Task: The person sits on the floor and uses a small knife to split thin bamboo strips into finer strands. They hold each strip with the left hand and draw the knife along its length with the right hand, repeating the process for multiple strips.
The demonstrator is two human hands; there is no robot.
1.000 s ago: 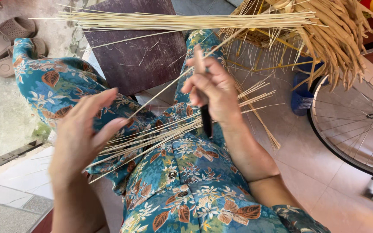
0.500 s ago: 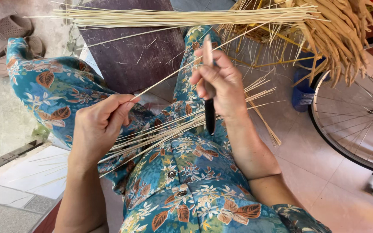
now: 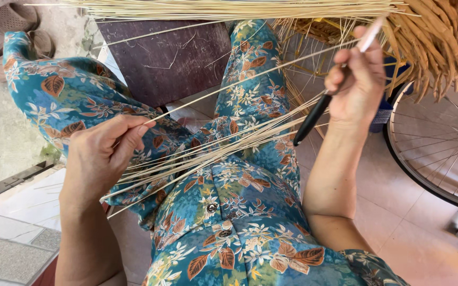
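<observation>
My left hand (image 3: 104, 151) pinches the near end of one long thin bamboo strip (image 3: 239, 82) that runs up and to the right toward my right hand (image 3: 356, 79). My right hand grips a knife with a black handle (image 3: 311, 119), its pale blade pointing up at the strip's far end. A loose bundle of thin bamboo strips (image 3: 213, 151) lies across my lap, on blue floral trousers, under both hands.
A dark purple board (image 3: 170, 58) lies ahead between my knees. A long sheaf of strips (image 3: 213, 9) runs across the top, with a bunch of thicker split bamboo (image 3: 430, 37) at top right. A bicycle wheel (image 3: 441, 148) stands right. Sandals (image 3: 6, 32) lie top left.
My left hand closed on one strip's end and drew it out of the bundle. My right hand with the knife moved up and to the right along that strip.
</observation>
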